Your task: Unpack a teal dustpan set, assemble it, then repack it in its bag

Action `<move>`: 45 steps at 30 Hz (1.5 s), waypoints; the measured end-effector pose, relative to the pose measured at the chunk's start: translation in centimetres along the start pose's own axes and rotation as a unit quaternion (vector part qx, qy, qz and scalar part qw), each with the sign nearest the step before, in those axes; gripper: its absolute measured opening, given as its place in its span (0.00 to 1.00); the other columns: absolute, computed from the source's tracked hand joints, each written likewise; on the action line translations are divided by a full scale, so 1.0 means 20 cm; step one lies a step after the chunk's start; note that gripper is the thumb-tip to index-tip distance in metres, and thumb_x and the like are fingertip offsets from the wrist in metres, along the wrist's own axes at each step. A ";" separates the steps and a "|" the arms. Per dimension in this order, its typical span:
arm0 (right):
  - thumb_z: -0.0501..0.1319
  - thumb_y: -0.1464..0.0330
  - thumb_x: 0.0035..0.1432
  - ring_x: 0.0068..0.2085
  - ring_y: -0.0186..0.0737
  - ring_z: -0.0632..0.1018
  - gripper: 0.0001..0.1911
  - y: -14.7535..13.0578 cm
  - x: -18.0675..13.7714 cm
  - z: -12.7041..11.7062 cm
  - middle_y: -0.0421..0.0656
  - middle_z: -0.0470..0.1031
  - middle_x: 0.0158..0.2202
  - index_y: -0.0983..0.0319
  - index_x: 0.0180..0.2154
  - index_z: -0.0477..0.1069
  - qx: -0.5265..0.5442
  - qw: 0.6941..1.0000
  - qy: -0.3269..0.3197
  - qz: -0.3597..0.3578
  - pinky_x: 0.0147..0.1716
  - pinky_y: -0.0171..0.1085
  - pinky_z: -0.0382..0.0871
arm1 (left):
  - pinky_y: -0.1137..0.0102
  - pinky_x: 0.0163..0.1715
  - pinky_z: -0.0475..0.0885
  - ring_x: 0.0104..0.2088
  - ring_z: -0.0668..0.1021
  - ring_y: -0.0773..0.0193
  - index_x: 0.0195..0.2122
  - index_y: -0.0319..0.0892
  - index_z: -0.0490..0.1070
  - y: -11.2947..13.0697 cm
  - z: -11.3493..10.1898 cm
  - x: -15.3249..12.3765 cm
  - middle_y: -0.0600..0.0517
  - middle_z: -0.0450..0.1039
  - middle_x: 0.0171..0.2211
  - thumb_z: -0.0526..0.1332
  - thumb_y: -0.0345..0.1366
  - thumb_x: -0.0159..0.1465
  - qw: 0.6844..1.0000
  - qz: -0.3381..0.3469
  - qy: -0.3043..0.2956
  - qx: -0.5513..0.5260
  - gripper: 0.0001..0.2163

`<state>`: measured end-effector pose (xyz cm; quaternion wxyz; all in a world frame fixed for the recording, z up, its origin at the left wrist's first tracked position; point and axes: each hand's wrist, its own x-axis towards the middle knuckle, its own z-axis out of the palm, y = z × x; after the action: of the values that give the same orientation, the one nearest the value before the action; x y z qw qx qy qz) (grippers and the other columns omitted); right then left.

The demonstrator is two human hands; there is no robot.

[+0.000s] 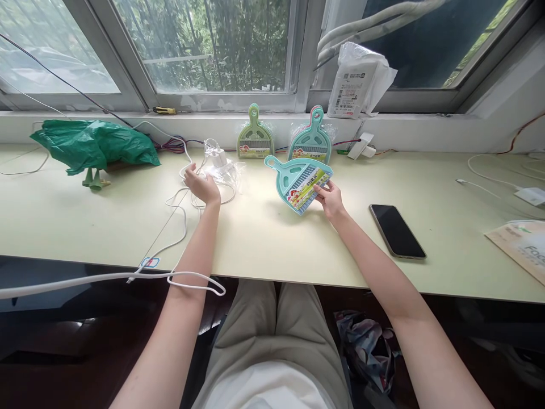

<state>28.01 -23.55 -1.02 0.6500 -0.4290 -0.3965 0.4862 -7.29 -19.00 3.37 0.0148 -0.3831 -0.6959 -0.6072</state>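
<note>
The tan paper packet [523,245] at the desk's right edge shows the letters "Foc", cut off. Print on the teal plastic dustpan's card label [307,189] and the white bagged parcel's barcode sticker [348,94] is too small to read.

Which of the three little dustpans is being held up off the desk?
The teal dustpan in the right hand, tilted with its handle pointing left. The green dustpan and the other teal one stand propped against the wall below the window.
</note>
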 end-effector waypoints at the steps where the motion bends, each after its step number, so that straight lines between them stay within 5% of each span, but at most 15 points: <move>1: 0.75 0.63 0.43 0.41 0.42 0.82 0.24 0.00 0.00 0.00 0.41 0.81 0.39 0.58 0.42 0.71 0.003 1.000 0.000 0.000 0.46 0.46 0.80 | 0.53 0.62 0.62 0.63 0.66 0.52 0.51 0.45 0.67 0.02 -0.02 -0.01 0.45 0.68 0.58 0.61 0.24 0.59 1.000 0.022 0.010 0.018 0.19; 4: 0.75 0.63 0.43 0.41 0.42 0.82 0.24 0.00 0.00 0.00 0.41 0.81 0.39 0.58 0.42 0.71 0.012 1.000 -0.001 -0.003 0.46 0.46 0.80 | 0.51 0.65 0.59 0.67 0.61 0.50 0.47 0.46 0.70 0.09 -0.05 -0.07 0.46 0.62 0.63 0.60 0.25 0.61 0.994 0.097 -0.049 -0.011 0.14; 8: 0.75 0.62 0.44 0.42 0.42 0.82 0.24 0.01 -0.01 0.02 0.42 0.80 0.40 0.58 0.41 0.70 0.008 1.000 0.006 -0.003 0.46 0.46 0.80 | 0.62 0.53 0.71 0.53 0.74 0.57 0.52 0.45 0.68 0.15 0.04 -0.23 0.44 0.70 0.54 0.57 0.33 0.66 0.950 0.095 -0.254 -0.153 0.13; 11: 0.75 0.62 0.44 0.41 0.42 0.82 0.24 0.01 -0.01 0.03 0.42 0.80 0.40 0.58 0.41 0.69 0.009 1.000 0.005 0.000 0.46 0.45 0.80 | 0.66 0.43 0.75 0.41 0.78 0.62 0.56 0.43 0.62 0.18 0.14 -0.43 0.45 0.73 0.46 0.53 0.41 0.69 0.866 -0.001 -0.439 -0.239 0.16; 16: 0.75 0.63 0.44 0.40 0.42 0.83 0.23 0.03 -0.03 0.06 0.41 0.80 0.38 0.58 0.41 0.70 0.014 1.000 -0.013 0.014 0.47 0.46 0.80 | 0.61 0.47 0.75 0.39 0.80 0.62 0.55 0.41 0.61 0.18 0.17 -0.61 0.45 0.75 0.46 0.54 0.46 0.69 0.714 -0.148 -0.615 -0.302 0.18; 18: 0.74 0.63 0.45 0.40 0.42 0.83 0.22 0.03 -0.04 0.07 0.41 0.81 0.38 0.58 0.41 0.70 0.001 0.999 -0.024 0.023 0.47 0.46 0.80 | 0.61 0.48 0.75 0.40 0.80 0.61 0.50 0.41 0.64 0.18 0.16 -0.61 0.47 0.76 0.44 0.58 0.44 0.66 0.705 -0.164 -0.615 -0.313 0.15; 27: 0.63 0.60 0.62 0.31 0.40 0.83 0.11 0.00 -0.01 0.04 0.46 0.81 0.34 0.61 0.35 0.72 -0.063 0.991 -0.044 0.109 0.35 0.40 0.81 | 0.68 0.38 0.74 0.31 0.76 0.65 0.39 0.43 0.69 0.14 0.20 -0.53 0.54 0.72 0.31 0.54 0.38 0.65 0.786 -0.198 -0.520 -0.269 0.07; 32: 0.56 0.63 0.67 0.21 0.32 0.77 0.13 -0.04 0.04 -0.06 0.44 0.78 0.28 0.63 0.32 0.72 -0.119 0.987 0.041 0.097 0.17 0.30 0.69 | 0.70 0.36 0.70 0.29 0.72 0.66 0.34 0.42 0.68 0.14 0.20 -0.52 0.55 0.68 0.27 0.54 0.38 0.66 0.807 -0.194 -0.494 -0.259 0.08; 37: 0.52 0.64 0.69 0.18 0.27 0.73 0.12 -0.07 0.11 -0.17 0.38 0.74 0.26 0.61 0.34 0.67 -0.050 0.977 0.196 0.072 0.12 0.25 0.56 | 0.69 0.41 0.68 0.33 0.73 0.64 0.30 0.42 0.69 0.12 0.22 -0.52 0.53 0.71 0.29 0.55 0.39 0.65 0.815 -0.159 -0.487 -0.273 0.09; 41: 0.46 0.61 0.71 0.23 0.27 0.76 0.14 -0.08 0.17 -0.29 0.40 0.75 0.29 0.59 0.36 0.65 0.058 0.950 0.296 0.080 0.17 0.24 0.66 | 0.69 0.39 0.66 0.31 0.71 0.64 0.29 0.41 0.69 0.11 0.23 -0.53 0.53 0.69 0.27 0.55 0.40 0.65 0.809 -0.135 -0.503 -0.272 0.10; 45: 0.40 0.64 0.72 0.30 0.28 0.80 0.17 -0.09 0.19 -0.35 0.43 0.76 0.36 0.60 0.40 0.64 0.134 0.932 0.329 0.076 0.27 0.26 0.75 | 0.70 0.37 0.65 0.29 0.69 0.65 0.27 0.41 0.69 0.12 0.21 -0.54 0.54 0.67 0.25 0.56 0.39 0.66 0.805 -0.113 -0.518 -0.267 0.12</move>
<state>35.89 -21.24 -1.25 0.7564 -0.5028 -0.0576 0.4143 3.45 -20.96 -0.98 -0.5197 -0.5478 -0.4489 -0.4777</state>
